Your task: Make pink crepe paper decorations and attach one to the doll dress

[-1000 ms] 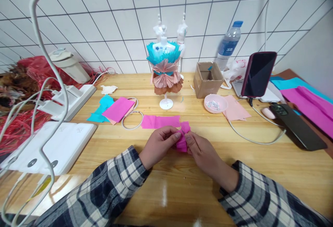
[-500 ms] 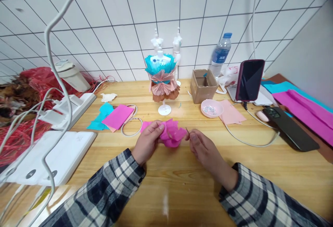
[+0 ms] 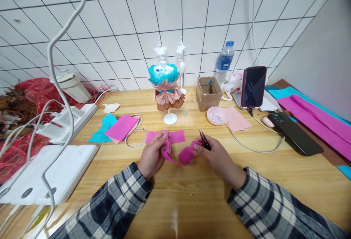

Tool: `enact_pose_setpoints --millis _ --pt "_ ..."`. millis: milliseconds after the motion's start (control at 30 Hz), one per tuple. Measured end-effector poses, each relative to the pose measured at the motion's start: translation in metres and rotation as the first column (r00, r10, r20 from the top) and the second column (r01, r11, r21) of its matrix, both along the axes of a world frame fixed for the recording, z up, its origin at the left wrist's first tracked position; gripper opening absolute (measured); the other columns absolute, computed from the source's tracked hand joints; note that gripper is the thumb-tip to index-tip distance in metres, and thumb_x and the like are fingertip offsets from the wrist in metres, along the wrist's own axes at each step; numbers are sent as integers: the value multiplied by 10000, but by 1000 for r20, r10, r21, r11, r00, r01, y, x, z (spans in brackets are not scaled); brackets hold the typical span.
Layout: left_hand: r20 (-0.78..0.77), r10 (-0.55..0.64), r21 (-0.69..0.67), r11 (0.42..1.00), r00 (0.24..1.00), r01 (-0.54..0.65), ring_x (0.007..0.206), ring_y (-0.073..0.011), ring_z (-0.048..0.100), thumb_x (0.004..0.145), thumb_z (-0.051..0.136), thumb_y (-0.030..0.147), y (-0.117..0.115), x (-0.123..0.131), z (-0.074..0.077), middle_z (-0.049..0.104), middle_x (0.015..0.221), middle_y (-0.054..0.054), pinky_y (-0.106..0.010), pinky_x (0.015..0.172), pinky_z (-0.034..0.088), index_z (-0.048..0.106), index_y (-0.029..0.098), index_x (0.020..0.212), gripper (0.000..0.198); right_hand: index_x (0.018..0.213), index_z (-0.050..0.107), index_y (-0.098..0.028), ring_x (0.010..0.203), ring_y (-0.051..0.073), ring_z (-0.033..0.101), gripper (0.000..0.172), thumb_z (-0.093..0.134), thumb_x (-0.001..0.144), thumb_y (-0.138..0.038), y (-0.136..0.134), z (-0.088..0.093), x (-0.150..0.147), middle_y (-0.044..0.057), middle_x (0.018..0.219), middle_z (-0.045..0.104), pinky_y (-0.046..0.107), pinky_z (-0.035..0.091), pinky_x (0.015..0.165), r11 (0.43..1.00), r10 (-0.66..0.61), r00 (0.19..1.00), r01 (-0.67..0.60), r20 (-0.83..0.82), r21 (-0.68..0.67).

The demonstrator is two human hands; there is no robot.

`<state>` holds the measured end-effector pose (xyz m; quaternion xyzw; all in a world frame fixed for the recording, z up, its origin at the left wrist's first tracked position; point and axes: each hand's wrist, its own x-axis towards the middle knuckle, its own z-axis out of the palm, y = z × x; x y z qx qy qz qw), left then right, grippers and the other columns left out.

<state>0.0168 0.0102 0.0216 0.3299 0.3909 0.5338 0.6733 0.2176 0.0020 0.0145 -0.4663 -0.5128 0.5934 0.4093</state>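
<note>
My left hand [image 3: 153, 155] is closed on a bright pink crepe paper strip [image 3: 166, 151] that hangs from its fingers. Another flat pink paper strip [image 3: 177, 136] lies on the table just behind that hand. Between thumb and fingers, my right hand [image 3: 218, 156] pinches a small pink crepe paper piece [image 3: 187, 155]. The same hand also keeps hold of a dark tool with two pointed blades [image 3: 203, 139], points upward; its handle is hidden in the palm. Beyond the hands stands a small dress form [image 3: 166, 89] wearing turquoise, dusty-pink and brown pleated paper.
Pink and turquoise paper sheets [image 3: 122, 127] lie left beside a coiled cable. A pink bowl of small beads [image 3: 217, 116], a cardboard box [image 3: 210, 94], a water bottle [image 3: 224, 63] and phones [image 3: 254, 87] stand or lie right. A white power bank [image 3: 49, 173] occupies the left front.
The pink paper held between the hands is now in two parts, one in each hand. The tool in my right hand has turned upward, and the view has shifted slightly.
</note>
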Motion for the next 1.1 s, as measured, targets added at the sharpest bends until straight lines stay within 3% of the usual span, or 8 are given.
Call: enact_pose_setpoints --millis 167,267,467,567,667,767,900,1100 --pt "-223 182 112 981 958 -160 489 -75 470 802 662 415 17 -13 -5 547 633 68 -184 486 373 544 205 940 278 754 438 -209 368 51 267 447 730 635 -526 -7 10 9 -89 500 402 198 165 356 820 376 821 -511 -430 -258" --pt "-525 161 190 979 836 -69 568 -122 539 851 574 440 24 -22 -14 589 692 35 -238 556 429 532 206 1116 355 808 462 -204 362 46 243 422 700 703 -536 -5 7 7 -100 500 416 190 156 357 880 353 865 -436 -356 -187" --pt "-883 370 421 897 290 138 873 -201 593 809 616 325 28 -46 -8 636 1058 -83 -346 817 467 547 191 1271 487 800 565 -170 682 133 548 205 577 861 -365 9 -6 5 8 726 618 248 413 646 945 168 950 -232 264 231" --pt "-871 421 463 875 252 140 835 -184 593 854 538 322 29 -64 6 638 1008 -56 -303 753 464 560 200 1263 427 848 607 -180 676 141 548 166 539 892 -325 15 -9 1 -2 728 631 254 398 650 902 -1 899 -188 438 388" --pt "-905 373 407 900 203 158 676 -177 557 811 586 395 31 -89 20 632 760 -18 -274 613 405 681 175 988 297 897 624 -185 700 141 587 170 532 911 -326 27 -11 -9 -5 744 661 245 415 677 865 9 906 -219 422 452" --pt "-993 59 87 946 99 312 556 -155 484 753 618 510 31 -113 25 538 574 15 -256 534 333 613 183 657 340 926 644 -192 752 146 613 162 556 909 -327 45 -12 -18 10 809 692 243 425 704 834 -11 883 -251 470 492" --pt "-1000 8 7 913 -2 408 684 -187 530 636 708 470 31 -130 16 596 698 -6 -264 622 365 595 203 692 295 952 661 -205 906 181 614 155 585 899 -330 61 -16 -18 52 970 699 275 419 777 838 -208 753 -192 624 511" --pt "-996 46 65 951 71 304 660 -188 520 805 518 474 35 -129 10 590 692 -5 -269 611 363 554 209 754 272 1119 595 -211 889 186 597 292 624 839 -288 66 -26 -13 55 1005 659 291 427 757 866 -323 719 -37 616 499"
